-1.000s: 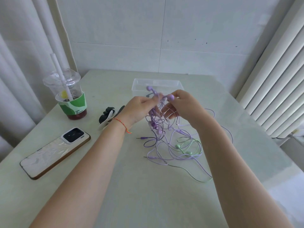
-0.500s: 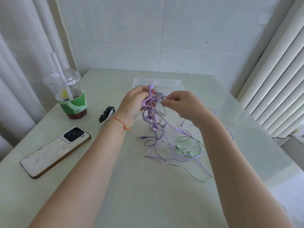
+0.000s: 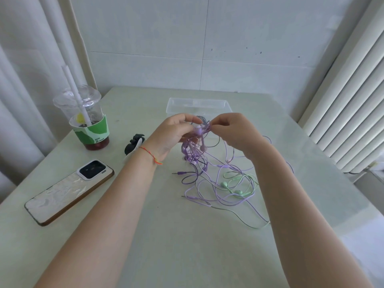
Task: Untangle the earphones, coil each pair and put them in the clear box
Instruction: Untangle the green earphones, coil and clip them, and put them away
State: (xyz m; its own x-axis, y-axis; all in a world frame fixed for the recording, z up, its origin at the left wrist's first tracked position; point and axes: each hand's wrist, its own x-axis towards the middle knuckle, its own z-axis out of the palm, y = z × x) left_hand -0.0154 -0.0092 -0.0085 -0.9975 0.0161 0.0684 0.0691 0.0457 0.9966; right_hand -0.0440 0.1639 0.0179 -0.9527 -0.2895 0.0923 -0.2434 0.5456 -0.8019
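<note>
A tangle of purple earphone cables (image 3: pixel 207 173) hangs from both my hands down to the table, with a green pair (image 3: pixel 232 189) mixed into it at the lower right. My left hand (image 3: pixel 172 134) grips a bunch of the purple cables with purple earbuds dangling below the fingers. My right hand (image 3: pixel 234 132) pinches the same knot from the right side. Two jack plugs lie on the table under my left wrist. The clear box (image 3: pixel 198 104) stands just behind my hands; a dark cable shows inside it.
On the left of the pale table (image 3: pixel 187 246) stand a plastic cup with a straw (image 3: pixel 87 119), a phone (image 3: pixel 68 192) lying face down and a black hair clip (image 3: pixel 133 143). A white radiator (image 3: pixel 353 100) runs along the right.
Both hands have come closer together at the knot and the purple earbuds have dropped below my left fingers. The tangle on the table has shifted slightly.
</note>
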